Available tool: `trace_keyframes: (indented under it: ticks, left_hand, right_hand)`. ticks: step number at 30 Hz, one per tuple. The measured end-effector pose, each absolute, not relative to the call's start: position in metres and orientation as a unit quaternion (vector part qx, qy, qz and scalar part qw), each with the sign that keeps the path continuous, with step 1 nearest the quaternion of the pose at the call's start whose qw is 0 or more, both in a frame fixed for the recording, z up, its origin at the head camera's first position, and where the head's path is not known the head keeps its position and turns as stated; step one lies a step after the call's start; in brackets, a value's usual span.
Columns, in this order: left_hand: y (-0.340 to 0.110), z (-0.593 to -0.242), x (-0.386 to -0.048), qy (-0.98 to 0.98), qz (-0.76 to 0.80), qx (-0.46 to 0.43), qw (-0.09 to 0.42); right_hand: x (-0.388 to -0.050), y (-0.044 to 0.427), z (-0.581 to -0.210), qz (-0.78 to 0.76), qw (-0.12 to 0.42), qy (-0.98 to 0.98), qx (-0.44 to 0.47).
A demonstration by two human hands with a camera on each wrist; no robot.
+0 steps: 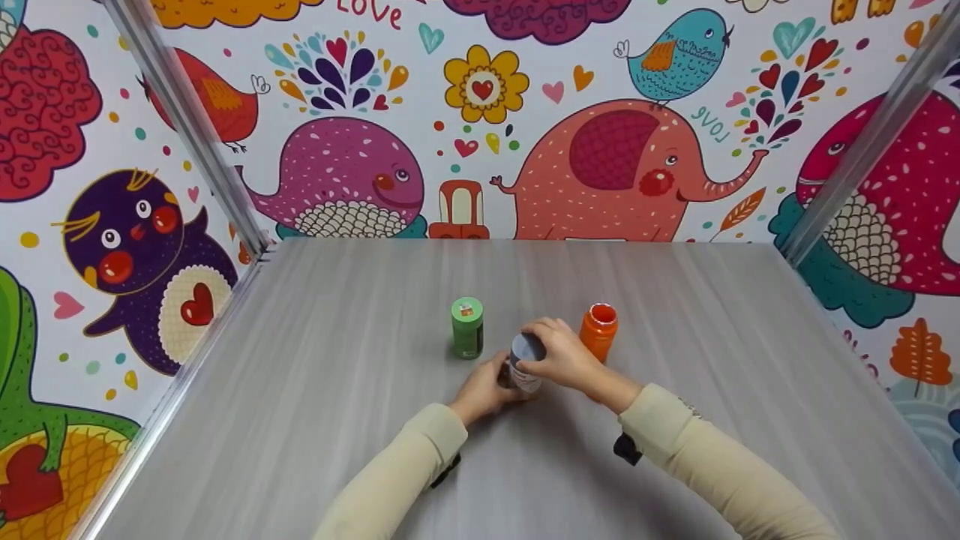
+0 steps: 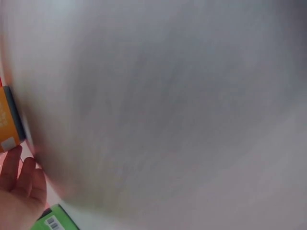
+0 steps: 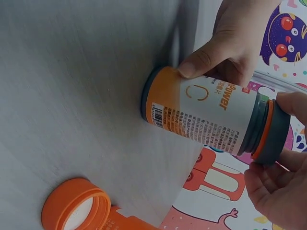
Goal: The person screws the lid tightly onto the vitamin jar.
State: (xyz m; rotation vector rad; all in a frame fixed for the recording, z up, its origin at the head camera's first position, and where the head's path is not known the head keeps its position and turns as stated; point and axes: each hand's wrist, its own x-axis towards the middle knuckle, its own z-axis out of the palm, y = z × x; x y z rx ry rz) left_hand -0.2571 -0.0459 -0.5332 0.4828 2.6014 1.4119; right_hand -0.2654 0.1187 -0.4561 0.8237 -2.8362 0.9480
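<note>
A white and orange tablet bottle (image 3: 206, 110) with a dark grey-blue cap (image 3: 273, 132) stands between both hands, above the table in the head view. My left hand (image 1: 486, 386) grips the bottle's side, its thumb (image 3: 194, 64) pressed near the base. On the cap, my right hand (image 1: 566, 356) pinches with thumb and fingers. An orange ring shows under the cap; whether it is loose cannot be told. Left of them stands a green bottle (image 1: 468, 330) with its lid on. Beside the right hand an orange bottle (image 1: 598, 334) stands uncapped.
An orange lid (image 3: 76, 206) with a white inside lies by the orange bottle in the right wrist view, hidden in the head view. The grey wood-grain table (image 1: 337, 315) is bordered by metal posts (image 1: 195, 120) and cartoon-printed walls (image 1: 480, 165).
</note>
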Motion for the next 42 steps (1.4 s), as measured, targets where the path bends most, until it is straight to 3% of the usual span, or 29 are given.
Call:
trace_keyframes:
  ticks: [28,37,42]
  left_hand:
    - [-0.0458,-0.5326,-0.2557,0.864,0.472,0.162,0.075]
    - [-0.0461,-0.5307,-0.2547,0.862,0.475,0.160,0.080]
    - [-0.0467,-0.5295,-0.2534,0.857,0.485,0.154,0.086]
  right_hand:
    - [-0.2665,0.1217,-0.4500,0.290,0.007,-0.905,0.310]
    - [-0.2654,0.1175,-0.4522,0.287,0.012,-0.923,0.258]
    - [-0.2620,0.1135,-0.4577,0.285,0.040,-0.931,0.223]
